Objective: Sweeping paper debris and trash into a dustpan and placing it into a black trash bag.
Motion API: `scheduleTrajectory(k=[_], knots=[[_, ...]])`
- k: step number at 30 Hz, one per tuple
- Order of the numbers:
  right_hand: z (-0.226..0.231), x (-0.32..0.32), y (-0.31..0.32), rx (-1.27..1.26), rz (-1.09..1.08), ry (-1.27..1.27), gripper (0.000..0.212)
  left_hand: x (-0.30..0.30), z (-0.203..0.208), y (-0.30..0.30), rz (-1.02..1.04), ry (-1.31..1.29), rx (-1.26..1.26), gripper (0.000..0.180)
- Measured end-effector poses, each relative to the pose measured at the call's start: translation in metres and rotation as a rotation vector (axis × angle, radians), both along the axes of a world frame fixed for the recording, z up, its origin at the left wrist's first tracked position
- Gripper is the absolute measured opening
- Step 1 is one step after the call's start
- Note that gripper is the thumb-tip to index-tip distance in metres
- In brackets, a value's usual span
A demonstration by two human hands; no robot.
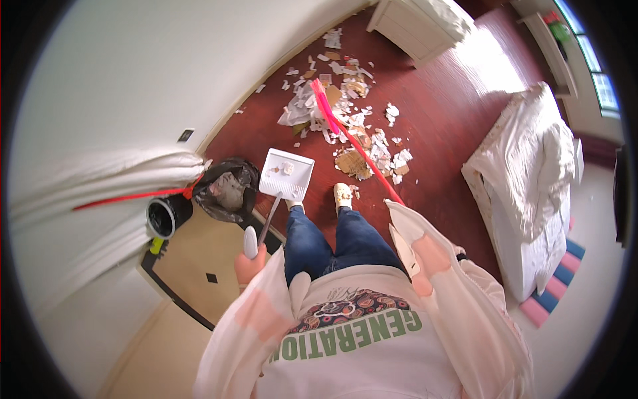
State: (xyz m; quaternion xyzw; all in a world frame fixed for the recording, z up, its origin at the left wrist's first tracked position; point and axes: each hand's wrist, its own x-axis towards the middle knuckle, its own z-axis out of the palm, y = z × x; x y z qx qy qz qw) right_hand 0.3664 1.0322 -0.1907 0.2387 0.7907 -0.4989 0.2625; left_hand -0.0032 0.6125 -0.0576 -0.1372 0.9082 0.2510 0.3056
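My left hand [249,267] is closed round the grip of a long-handled white dustpan [302,174], which lies near my left foot with a few crumpled scraps in it. A broom with pink-red bristles [324,110] and a red handle [365,158] reaches over the litter; its handle runs back under my loose pale sleeve toward my right hand [432,256]. Cloth covers the fingers there, but the broom appears held by that hand. Torn white paper and brown cardboard [352,164] lie scattered ahead of my feet on the red-brown wooden floor.
At left, a black rubbish bag [249,176] stands beside a black bin [161,219], with a thin red stick [126,197] next to them. A dark-bordered beige mat [193,276] lies nearby. White bedding [525,179] is at right; a white cabinet [405,33] stands far ahead.
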Motion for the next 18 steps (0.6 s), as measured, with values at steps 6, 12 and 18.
scheduleTrajectory(k=[6, 12, 18], knots=[[0.026, 0.024, -0.14, -0.17, -0.609, 0.066, 0.043, -0.082, -0.017, 0.026, -0.384, 0.031, 0.133, 0.04], [0.05, 0.014, -0.261, -0.336, -1.269, 0.215, 0.045, -0.135, -0.03, 0.051, -0.653, 0.094, 0.234, 0.038], [0.023, -0.023, -0.217, -0.371, -1.483, -0.294, 0.002, -0.139, -0.039, 0.06, -0.755, -0.045, 0.287, 0.037]])
